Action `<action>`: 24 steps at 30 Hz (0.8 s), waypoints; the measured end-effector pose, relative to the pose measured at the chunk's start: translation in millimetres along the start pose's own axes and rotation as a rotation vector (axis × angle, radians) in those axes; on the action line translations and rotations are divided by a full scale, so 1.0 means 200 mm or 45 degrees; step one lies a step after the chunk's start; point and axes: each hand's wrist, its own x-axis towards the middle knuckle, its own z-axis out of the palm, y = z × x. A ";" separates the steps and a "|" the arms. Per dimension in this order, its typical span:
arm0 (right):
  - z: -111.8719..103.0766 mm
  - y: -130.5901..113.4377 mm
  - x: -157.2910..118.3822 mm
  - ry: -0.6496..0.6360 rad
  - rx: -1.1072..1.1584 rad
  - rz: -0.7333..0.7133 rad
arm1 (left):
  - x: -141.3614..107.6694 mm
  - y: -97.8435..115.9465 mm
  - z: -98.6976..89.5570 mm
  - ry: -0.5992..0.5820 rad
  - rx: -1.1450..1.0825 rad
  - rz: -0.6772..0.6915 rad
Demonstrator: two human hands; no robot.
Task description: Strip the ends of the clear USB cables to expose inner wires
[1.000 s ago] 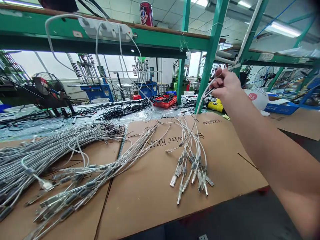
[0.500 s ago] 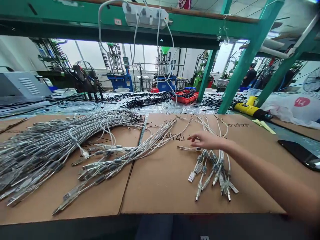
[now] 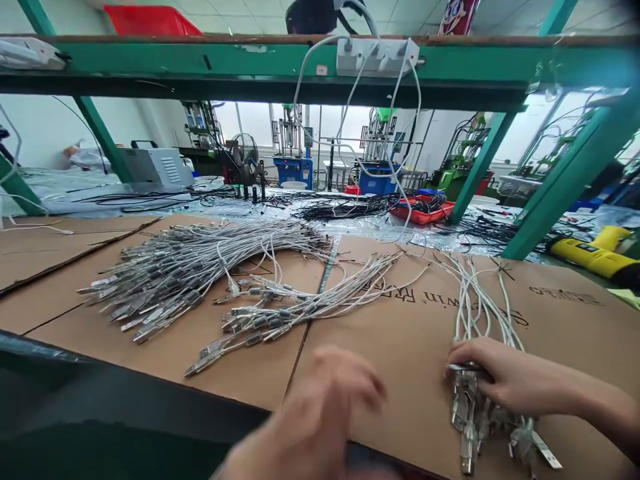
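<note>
My right hand [image 3: 500, 373] is closed over a small bunch of white USB cables [image 3: 473, 300] on the right of the cardboard. Their metal plugs [image 3: 469, 450] stick out below it, towards me. In front of the table's near edge, my left hand [image 3: 325, 407] is smeared by motion, so its fingers cannot be read clearly. Beyond that hand lies a loose bunch of similar USB cables [image 3: 295, 313] with grey ferrite beads. A larger heap of USB cables [image 3: 200, 260] spreads out to the left.
Flattened cardboard [image 3: 395, 373] covers the near tabletop. A red tray [image 3: 425, 212] of black cables stands behind it, with a yellow heat gun [image 3: 595, 257] at the right. Green shelf posts [image 3: 483, 167] rise from the table, and a power strip [image 3: 377, 57] hangs overhead with dangling cords.
My right hand has come down onto the right-hand cables and closed on them. My left hand has come into view at the bottom. The view has swung to the left.
</note>
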 end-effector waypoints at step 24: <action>0.19 0.07 -0.30 0.368 -0.205 -0.021 | 0.48 -0.13 -0.09 -0.358 1.959 0.484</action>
